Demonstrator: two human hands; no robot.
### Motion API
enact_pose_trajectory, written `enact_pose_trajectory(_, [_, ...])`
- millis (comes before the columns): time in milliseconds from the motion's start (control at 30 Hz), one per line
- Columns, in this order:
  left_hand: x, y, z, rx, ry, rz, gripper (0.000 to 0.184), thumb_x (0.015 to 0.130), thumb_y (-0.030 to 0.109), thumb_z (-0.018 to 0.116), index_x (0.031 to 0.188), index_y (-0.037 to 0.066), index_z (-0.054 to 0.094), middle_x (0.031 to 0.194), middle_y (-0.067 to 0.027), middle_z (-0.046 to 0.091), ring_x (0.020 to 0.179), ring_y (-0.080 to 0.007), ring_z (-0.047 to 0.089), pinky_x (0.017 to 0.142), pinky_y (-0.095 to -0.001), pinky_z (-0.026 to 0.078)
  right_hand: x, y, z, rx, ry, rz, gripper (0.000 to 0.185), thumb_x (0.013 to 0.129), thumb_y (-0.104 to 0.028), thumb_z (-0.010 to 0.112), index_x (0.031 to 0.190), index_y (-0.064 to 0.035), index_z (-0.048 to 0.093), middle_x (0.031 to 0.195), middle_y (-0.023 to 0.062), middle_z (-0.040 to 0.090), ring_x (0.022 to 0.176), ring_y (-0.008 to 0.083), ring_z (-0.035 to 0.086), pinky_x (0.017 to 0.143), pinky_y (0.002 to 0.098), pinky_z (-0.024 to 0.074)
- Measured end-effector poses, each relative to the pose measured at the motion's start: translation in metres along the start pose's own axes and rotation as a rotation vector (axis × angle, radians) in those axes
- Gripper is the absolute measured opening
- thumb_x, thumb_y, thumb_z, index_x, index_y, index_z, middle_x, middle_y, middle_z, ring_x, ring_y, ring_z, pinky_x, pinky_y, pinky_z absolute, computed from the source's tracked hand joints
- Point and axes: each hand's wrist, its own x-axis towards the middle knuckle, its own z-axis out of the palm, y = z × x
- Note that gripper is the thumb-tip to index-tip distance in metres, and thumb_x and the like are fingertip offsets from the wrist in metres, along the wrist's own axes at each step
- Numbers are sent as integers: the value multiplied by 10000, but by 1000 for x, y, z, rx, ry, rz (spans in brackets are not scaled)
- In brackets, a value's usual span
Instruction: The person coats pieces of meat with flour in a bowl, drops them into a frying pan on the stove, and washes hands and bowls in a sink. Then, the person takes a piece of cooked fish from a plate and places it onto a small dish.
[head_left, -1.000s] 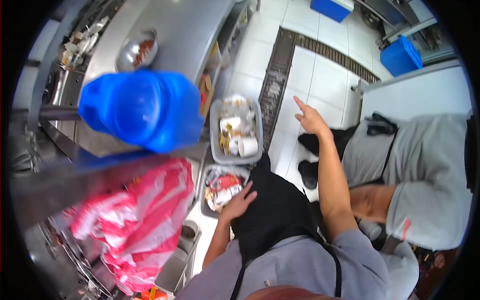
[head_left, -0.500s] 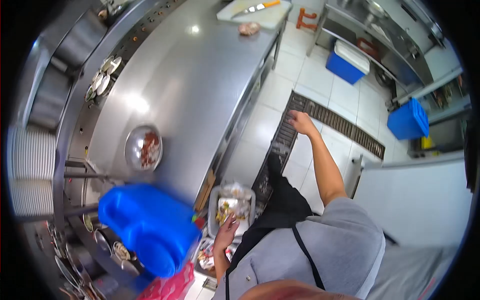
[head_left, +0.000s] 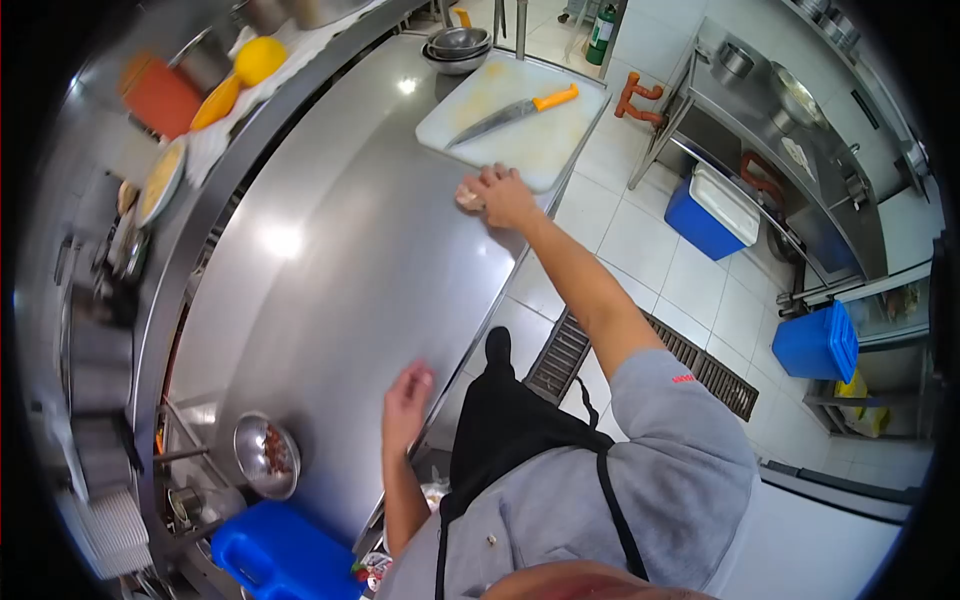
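At the table's far end my right hand [head_left: 500, 197] has its fingers curled over a pale pink lump of what looks like raw meat [head_left: 467, 198], mostly covered by them. The lump rests on the steel table, just short of a white cutting board [head_left: 450, 133]. On that board lies a knife [head_left: 510, 115] with an orange handle. My left hand [head_left: 407, 398], slightly blurred, hangs above the near table edge with nothing in it, fingers loosely apart. A steel bowl [head_left: 247, 450] with chopped reddish pieces stands at the table's near left.
Nested metal bowls [head_left: 458, 50] stand beside the board. A blue jug [head_left: 275, 550] is at the near end. Left of the table runs a shelf with a yellow round object [head_left: 260, 62] and a red container [head_left: 160, 95]. Floor grating [head_left: 560, 357] lies on the right.
I have moved forward along the table. My right hand has come from over the floor onto the meat lump. My left hand has risen from beside the bins to the table edge.
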Motion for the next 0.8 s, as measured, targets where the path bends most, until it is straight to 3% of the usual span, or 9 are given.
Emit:
enact_pose_trajectory(233, [274, 143, 27, 218, -14, 359, 287, 940, 200, 570, 1125, -17, 606, 892, -82, 654, 815, -129, 587, 749, -265, 475, 24, 29, 14, 102, 5, -73, 448, 739, -145, 608, 1177, -92, 530, 1043, 166, 570, 964, 321, 555, 810, 413, 433])
enact_pose_trajectory(300, [352, 186, 49, 374, -17, 519, 284, 927, 203, 587, 1116, -5, 622, 946, -97, 673, 896, -137, 622, 819, -277, 479, 16, 35, 10, 220, 17, -57, 375, 751, -147, 598, 1117, -80, 544, 968, 159, 579, 913, 322, 567, 749, 394, 446])
enact_pose_trajectory(367, [435, 218, 79, 500, -5, 677, 325, 885, 198, 604, 1140, -2, 612, 929, -157, 665, 854, -272, 644, 762, -349, 497, 13, 42, 12, 273, 12, -93, 394, 749, -160, 616, 1128, -82, 542, 974, 159, 570, 922, 321, 563, 738, 387, 451])
enact_pose_trajectory(433, [514, 251, 113, 693, 44, 793, 327, 873, 217, 607, 1128, 13, 623, 988, -180, 649, 928, -325, 615, 831, -400, 479, 21, 61, 5, 313, 21, -131, 414, 746, -174, 635, 1138, -84, 540, 980, 159, 562, 932, 319, 559, 728, 379, 456])
enact_pose_trajectory(500, [585, 271, 145, 897, 153, 876, 347, 878, 242, 598, 1141, 17, 623, 1068, -191, 643, 1029, -334, 597, 904, -402, 444, 22, 81, -15, 600, -91, -229, 501, 740, -199, 686, 1202, -90, 527, 1011, 152, 543, 942, 323, 549, 751, 396, 460])
enact_pose_trajectory(633, [693, 277, 189, 1183, 390, 742, 368, 871, 289, 596, 1160, 61, 617, 1117, -176, 627, 1091, -326, 568, 925, -451, 400, 24, 149, -8, 814, -159, -250, 546, 771, -208, 701, 1264, -89, 500, 1104, 173, 520, 967, 338, 543, 812, 416, 475])
enact_pose_trajectory(700, [717, 282, 199, 1238, 9, 207, 391, 868, 320, 579, 1199, 115, 609, 1180, -162, 612, 1108, -324, 558, 980, -549, 324, 19, 196, -16, 842, -155, -237, 567, 765, -219, 707, 1274, -80, 501, 1129, 176, 521, 1010, 359, 537, 860, 446, 470])
enact_pose_trajectory(733, [725, 276, 199, 1201, 46, 257, 405, 831, 335, 633, 1183, 134, 626, 1174, -152, 624, 1122, -320, 561, 953, -590, 308, 19, 219, -19, 839, -188, -180, 538, 771, -203, 696, 1254, -58, 508, 1117, 176, 531, 1024, 353, 537, 879, 434, 463])
enact_pose_trajectory(800, [725, 273, 200, 1163, 112, 254, 415, 806, 345, 664, 1165, 140, 636, 1127, -150, 641, 1100, -317, 572, 923, -568, 324, 22, 263, -17, 886, -204, -95, 518, 778, -193, 689, 1247, -60, 514, 1103, 167, 536, 1014, 343, 542, 862, 422, 471])
